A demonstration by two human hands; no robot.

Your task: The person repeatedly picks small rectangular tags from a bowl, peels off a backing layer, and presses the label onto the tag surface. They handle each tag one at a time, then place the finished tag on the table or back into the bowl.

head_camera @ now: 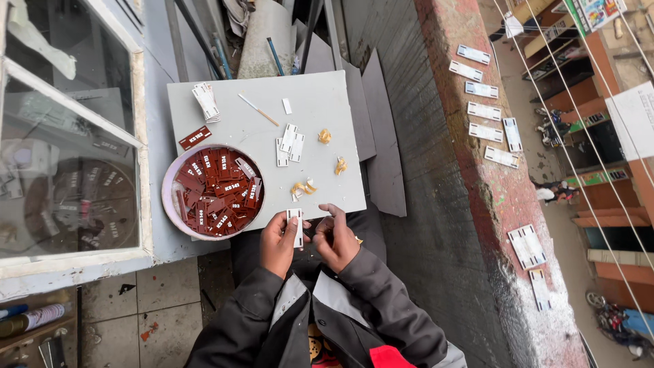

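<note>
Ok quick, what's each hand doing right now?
Left hand: grip closed on a small white plate.
Right hand: fingers curled beside the plate; whether it holds anything cannot be told.

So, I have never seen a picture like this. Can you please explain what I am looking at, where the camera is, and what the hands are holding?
The camera sits on a person's head and looks down, so you see that person's own two bare hands. The left hand holds a small white plate upright; the right hand is beside it, fingers at its edge. In front lies a grey board. On it are a round bowl full of dark red tags, one loose red tag, more white plates, a thin stick and curled yellowish scraps. More white plates lie on the red ledge at the right, with a street below.
</note>
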